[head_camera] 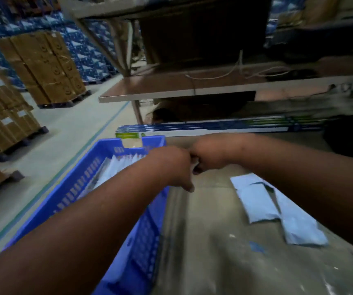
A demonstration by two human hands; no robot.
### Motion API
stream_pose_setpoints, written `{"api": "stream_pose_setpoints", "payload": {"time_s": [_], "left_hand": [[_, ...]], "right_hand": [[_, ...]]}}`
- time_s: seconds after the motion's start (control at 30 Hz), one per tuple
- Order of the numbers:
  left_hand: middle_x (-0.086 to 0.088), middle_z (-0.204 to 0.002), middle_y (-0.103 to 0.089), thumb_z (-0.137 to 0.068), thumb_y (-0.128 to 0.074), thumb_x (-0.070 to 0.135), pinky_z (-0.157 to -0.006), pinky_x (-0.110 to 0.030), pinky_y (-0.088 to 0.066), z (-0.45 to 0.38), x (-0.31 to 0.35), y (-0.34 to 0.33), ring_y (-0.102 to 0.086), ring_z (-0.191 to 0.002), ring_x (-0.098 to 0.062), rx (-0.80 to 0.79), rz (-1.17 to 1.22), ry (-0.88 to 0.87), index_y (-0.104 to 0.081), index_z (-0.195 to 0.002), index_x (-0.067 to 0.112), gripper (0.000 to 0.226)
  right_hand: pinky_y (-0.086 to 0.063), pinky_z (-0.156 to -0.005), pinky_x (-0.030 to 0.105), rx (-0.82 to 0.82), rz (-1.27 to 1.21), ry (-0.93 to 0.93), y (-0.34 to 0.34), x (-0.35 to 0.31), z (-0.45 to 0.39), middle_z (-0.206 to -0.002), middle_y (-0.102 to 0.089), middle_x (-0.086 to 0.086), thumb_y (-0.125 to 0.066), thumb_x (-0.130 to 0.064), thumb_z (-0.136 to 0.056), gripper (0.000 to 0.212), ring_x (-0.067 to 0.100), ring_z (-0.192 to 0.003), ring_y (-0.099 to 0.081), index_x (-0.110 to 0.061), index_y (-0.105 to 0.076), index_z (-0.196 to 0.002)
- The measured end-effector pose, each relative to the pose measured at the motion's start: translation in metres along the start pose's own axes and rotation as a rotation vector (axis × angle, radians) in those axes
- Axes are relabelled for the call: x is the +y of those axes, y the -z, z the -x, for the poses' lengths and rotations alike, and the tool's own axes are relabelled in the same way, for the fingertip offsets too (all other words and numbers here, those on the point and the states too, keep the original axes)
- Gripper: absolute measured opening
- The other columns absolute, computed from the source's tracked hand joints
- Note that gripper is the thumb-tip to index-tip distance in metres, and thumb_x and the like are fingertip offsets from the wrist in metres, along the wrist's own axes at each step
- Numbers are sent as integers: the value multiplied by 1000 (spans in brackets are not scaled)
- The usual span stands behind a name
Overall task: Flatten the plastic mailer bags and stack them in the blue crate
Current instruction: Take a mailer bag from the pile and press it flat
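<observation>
Inside the blue crate [81, 188] white mailer bags [120, 167] already lie stacked; two more mailers [277, 211] wait on the surface [213, 241]. Both hands [171, 165] [207, 154] meet over the crate rim, fingers curled, but blur hides whether they hold anything.

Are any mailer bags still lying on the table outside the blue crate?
Yes, pale mailer bags lie on the table, right of the blue crate.
</observation>
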State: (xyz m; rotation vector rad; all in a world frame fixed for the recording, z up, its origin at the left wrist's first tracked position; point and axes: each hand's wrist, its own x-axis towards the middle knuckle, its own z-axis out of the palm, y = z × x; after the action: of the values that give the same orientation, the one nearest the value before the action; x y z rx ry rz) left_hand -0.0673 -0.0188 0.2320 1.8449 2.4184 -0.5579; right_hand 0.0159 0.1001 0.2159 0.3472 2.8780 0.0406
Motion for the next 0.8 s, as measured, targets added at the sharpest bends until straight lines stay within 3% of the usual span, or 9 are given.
{"api": "stream_pose_setpoints", "payload": {"time_s": [0.1,0.2,0.3,0.37,0.43,0.5,0.57,0.63,0.8], "left_hand": [[0,-131,-67,-77,-80,67,-94,-37,-53,-30,58,-5,-63,-122,-26,60,82,-105,-59,-141,27,78],[1,-145,-61,-80,-81,61,-103,-36,-50,-54,122,-17,-58,-130,-25,32,194,-240,-50,-151,33,83],[0,-149,-57,-79,-83,56,-106,-34,-47,-76,177,-49,-54,-134,-25,45,281,-333,-50,-151,34,82],[-2,-148,-57,-76,-82,61,-107,-38,-48,-92,209,-83,-55,-133,-26,53,334,-341,-47,-152,36,88],[-3,-139,-60,-72,-69,82,-99,-47,-53,-107,233,-127,-59,-124,-30,141,355,-338,-41,-154,41,96],[-10,-135,-59,-75,-57,82,-90,-52,-56,-121,255,-168,-60,-119,-37,223,346,-312,-48,-150,37,87],[-15,-153,-49,-80,-48,74,-101,-57,-50,-122,270,-185,-50,-137,-41,213,235,-263,-47,-150,31,81],[-11,-170,-29,-89,-37,75,-116,-59,-36,-118,271,-189,-30,-155,-36,213,131,-218,-33,-160,32,83],[-6,-175,-17,-101,-24,63,-122,-59,-25,-129,231,-201,-19,-160,-33,208,74,-152,-26,-165,29,73]], "right_hand": [[-46,-87,32,-24,-80,-101,-31,53,60,-129,-66,-2,-72,-41,-97,47,20,-107,-61,-27,-59,-140],[-45,-96,33,-14,-145,-220,-89,103,119,-139,-63,0,-70,-48,-96,57,23,-123,-60,-30,-54,-148],[-47,-107,45,-15,-314,-396,-162,137,171,-142,-60,2,-72,-51,-92,61,28,-130,-58,-28,-56,-145],[-46,-110,43,-8,-409,-537,-215,150,201,-149,-55,4,-72,-54,-92,65,27,-132,-57,-27,-53,-148],[-46,-109,40,54,-484,-644,-262,150,220,-151,-51,4,-63,-73,-83,86,29,-133,-55,-28,-45,-154],[-51,-100,42,149,-585,-704,-304,145,232,-138,-55,6,-51,-83,-70,92,30,-126,-58,-30,-47,-145],[-53,-92,41,247,-630,-769,-328,136,234,-127,-58,3,-52,-82,-74,83,28,-119,-58,-30,-46,-138],[-51,-97,42,301,-627,-815,-335,130,225,-139,-56,5,-57,-79,-81,90,29,-124,-54,-27,-37,-151],[-49,-101,42,324,-676,-705,-338,129,197,-151,-45,10,-65,-64,-89,95,32,-132,-48,-24,-19,-162]]}}
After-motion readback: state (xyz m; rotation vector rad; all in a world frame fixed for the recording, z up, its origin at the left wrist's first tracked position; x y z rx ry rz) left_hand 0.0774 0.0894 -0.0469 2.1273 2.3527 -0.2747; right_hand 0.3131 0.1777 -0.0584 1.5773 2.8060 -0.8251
